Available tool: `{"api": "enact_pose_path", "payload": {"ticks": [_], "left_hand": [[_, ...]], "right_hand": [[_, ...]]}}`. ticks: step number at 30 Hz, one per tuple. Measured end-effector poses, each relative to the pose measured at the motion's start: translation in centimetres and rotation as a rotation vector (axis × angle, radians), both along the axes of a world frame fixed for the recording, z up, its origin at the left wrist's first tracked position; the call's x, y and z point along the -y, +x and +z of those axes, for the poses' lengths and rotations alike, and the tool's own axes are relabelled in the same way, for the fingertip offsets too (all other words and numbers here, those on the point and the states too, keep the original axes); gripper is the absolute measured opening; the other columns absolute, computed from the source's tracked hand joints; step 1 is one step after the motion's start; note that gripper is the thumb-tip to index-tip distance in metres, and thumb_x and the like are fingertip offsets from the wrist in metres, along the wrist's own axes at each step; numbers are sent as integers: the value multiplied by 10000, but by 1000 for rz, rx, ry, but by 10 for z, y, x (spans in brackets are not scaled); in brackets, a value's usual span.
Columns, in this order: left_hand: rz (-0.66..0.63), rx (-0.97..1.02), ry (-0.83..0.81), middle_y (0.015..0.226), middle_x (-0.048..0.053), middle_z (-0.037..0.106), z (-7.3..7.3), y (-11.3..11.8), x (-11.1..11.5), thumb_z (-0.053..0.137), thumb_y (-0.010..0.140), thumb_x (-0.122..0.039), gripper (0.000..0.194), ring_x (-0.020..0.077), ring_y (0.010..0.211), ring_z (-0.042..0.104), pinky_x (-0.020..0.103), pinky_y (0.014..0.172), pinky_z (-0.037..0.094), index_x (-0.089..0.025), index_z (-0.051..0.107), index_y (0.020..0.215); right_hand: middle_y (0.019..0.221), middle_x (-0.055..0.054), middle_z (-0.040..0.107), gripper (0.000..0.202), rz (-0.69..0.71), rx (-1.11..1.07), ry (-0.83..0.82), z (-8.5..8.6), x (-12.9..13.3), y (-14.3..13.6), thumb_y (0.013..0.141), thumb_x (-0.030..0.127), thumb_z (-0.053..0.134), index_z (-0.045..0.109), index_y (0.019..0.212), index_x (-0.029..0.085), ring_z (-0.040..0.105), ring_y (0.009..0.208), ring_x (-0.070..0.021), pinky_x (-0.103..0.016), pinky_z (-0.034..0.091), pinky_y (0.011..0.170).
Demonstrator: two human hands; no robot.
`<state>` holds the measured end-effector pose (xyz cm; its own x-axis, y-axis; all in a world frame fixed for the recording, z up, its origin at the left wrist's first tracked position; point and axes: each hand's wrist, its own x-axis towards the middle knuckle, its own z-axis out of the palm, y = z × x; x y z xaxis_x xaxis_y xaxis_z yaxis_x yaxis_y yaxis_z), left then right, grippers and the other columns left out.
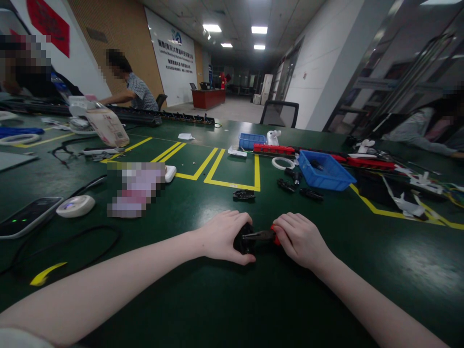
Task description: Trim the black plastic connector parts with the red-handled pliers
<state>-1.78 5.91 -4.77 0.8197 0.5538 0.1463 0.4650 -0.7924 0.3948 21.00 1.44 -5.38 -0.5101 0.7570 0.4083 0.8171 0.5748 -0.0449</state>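
My left hand grips a dark, rounded part between thumb and fingers, low over the green table. My right hand is closed around the red handles of needle-nose pliers. Their slim metal jaws point left and meet the dark part; whether they clamp something there, I cannot tell. Beyond my hands lies a small black piece. More black pieces rest to the right, near a blue bin that holds a dark item.
Yellow tape marks rectangles on the table. A white tape roll, a smaller blue bin and red strips lie farther back. At left are a bottle, a white round device and black cables. Other people sit around the table.
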Motion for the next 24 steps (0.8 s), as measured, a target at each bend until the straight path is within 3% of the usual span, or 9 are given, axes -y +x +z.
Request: {"api": "enact_pose_path", "payload": {"ticks": [24], "left_hand": [[11,6,-17,916,47,610,0,0,0,669,671,-572,556,220,808,569,342,718,439,-169,494,1012]], "right_hand": [[752,-59,633,332,10,-17,19,0,-2,2,939,236,331,614,793,146,519,668,-152,-295,359,623]]}}
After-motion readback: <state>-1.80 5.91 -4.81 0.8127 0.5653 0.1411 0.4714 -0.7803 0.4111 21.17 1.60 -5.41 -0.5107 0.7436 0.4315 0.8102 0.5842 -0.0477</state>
